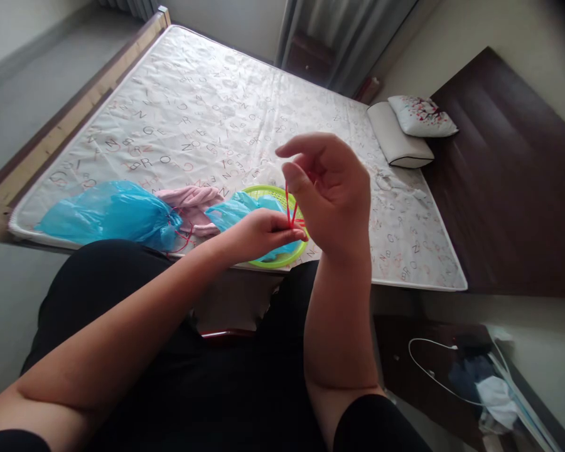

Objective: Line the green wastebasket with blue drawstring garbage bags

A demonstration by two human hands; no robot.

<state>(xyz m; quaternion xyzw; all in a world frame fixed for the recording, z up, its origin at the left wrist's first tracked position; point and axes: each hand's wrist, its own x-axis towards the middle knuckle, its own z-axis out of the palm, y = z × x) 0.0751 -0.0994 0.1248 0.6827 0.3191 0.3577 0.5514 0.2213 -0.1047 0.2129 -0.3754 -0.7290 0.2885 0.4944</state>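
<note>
In front of my lap, my left hand (266, 229) is closed, with thumb and fingers pinching a thin red string (289, 204). The string rises in strands to my right hand (334, 188), which is lifted higher with its fingers curled and the string caught about them. A gap shows between that thumb and forefinger; the inner fingers are partly hidden. Below and behind both hands is a light green plastic basket (282, 261) with a blue plastic bag (235, 208) in it. To the left lies a full blue bag (108, 212), its neck gathered with red string.
A pink cloth (193, 197) lies between the bag and basket on the patterned mattress (207, 113). A white cushion (424, 117) and bolster (398, 135) rest by the dark headboard (503, 188). At lower right, a dark bedside table (405, 351) carries a white cable (417, 341).
</note>
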